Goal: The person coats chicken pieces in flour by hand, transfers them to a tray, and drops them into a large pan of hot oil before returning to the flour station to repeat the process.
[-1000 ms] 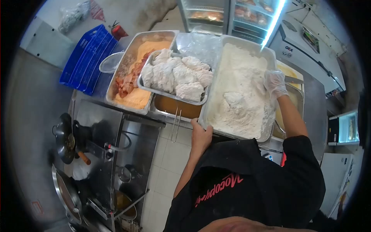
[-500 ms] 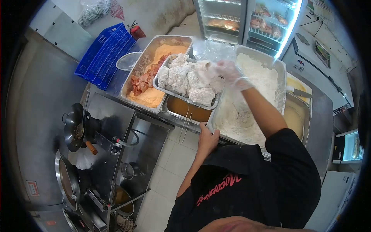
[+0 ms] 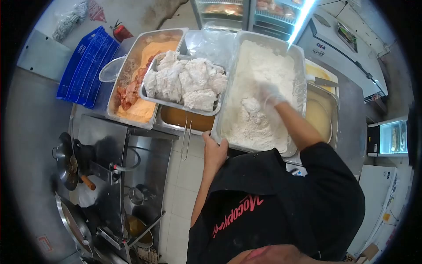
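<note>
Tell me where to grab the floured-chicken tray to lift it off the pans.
Take the floured-chicken tray by its two short-end rims, coming from above at each side. It sits bridged over the marinade pan and a lower pan, heaped with pieces, so only the raised rim is free. The flour tray crowds its right end.

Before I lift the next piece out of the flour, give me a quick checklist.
1. Right hand gloved and in the flour: ok.
2. Grip on a floured piece: cannot tell, flour hides the fingers.
3. Left hand steadying the flour tray at its near corner: ok.
4. Room on the coated tray: not ok, already piled with coated pieces.
5. Raw pieces left in the batter tray: ok.
</note>
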A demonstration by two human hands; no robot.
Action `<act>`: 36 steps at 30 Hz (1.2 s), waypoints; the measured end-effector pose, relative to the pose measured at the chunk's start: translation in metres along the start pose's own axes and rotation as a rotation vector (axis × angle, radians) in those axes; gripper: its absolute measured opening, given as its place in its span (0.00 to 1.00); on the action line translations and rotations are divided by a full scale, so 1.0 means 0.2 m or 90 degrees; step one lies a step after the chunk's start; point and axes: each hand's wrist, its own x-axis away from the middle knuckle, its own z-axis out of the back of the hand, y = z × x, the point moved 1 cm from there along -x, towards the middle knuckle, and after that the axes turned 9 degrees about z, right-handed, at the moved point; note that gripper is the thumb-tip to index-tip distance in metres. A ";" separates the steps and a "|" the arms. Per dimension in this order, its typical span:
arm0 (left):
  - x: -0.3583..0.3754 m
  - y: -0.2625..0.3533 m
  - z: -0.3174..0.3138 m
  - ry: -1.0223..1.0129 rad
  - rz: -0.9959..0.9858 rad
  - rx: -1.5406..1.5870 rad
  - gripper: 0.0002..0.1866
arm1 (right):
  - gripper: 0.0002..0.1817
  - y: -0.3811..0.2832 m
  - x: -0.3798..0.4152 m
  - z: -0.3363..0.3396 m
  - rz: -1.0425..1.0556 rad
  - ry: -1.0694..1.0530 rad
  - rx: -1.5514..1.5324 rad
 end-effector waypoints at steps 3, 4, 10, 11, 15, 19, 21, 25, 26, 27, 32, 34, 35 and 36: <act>0.02 0.01 -0.01 0.030 -0.034 0.002 0.33 | 0.16 -0.33 0.14 0.08 -0.011 -0.156 -0.021; 0.02 0.03 0.00 0.027 -0.032 -0.003 0.33 | 0.16 -0.43 0.17 0.16 -0.037 -0.218 -0.029; 0.02 0.03 0.00 0.012 -0.006 0.001 0.34 | 0.16 -0.50 0.35 0.00 0.158 -0.063 0.188; 0.01 0.02 0.00 0.013 -0.016 0.002 0.34 | 0.16 -0.51 0.34 0.08 0.162 -0.060 0.190; 0.01 -0.01 -0.01 0.019 -0.048 -0.006 0.34 | 0.19 -0.32 0.20 0.18 0.037 -0.110 -0.290; 0.03 0.03 0.00 -0.005 -0.033 0.007 0.35 | 0.19 -0.03 0.02 0.35 -0.080 -0.176 -0.172; 0.03 0.03 0.01 -0.003 0.005 -0.005 0.35 | 0.19 0.07 -0.04 0.39 -0.113 -0.175 -0.024; 0.01 0.01 0.00 0.000 -0.006 -0.012 0.35 | 0.20 0.22 -0.13 0.18 -0.132 0.041 0.041; 0.00 -0.01 0.00 -0.002 -0.007 -0.006 0.35 | 0.20 0.13 -0.12 0.22 -0.136 0.043 0.039; -0.01 -0.02 0.00 -0.004 -0.008 0.000 0.35 | 0.21 0.02 -0.11 0.24 -0.141 -0.001 0.051; -0.01 -0.02 -0.01 -0.008 -0.006 0.004 0.36 | 0.20 -0.09 0.01 0.07 0.010 -0.105 0.193; 0.00 -0.01 0.00 -0.007 -0.009 0.002 0.36 | 0.17 -0.11 0.05 0.10 -0.010 -0.119 0.245; 0.00 -0.01 0.00 0.000 -0.013 -0.006 0.36 | 0.17 -0.09 0.06 0.08 -0.010 -0.122 0.244; 0.00 0.00 0.00 0.007 -0.016 -0.015 0.36 | 0.16 -0.04 0.05 0.09 -0.024 -0.079 0.200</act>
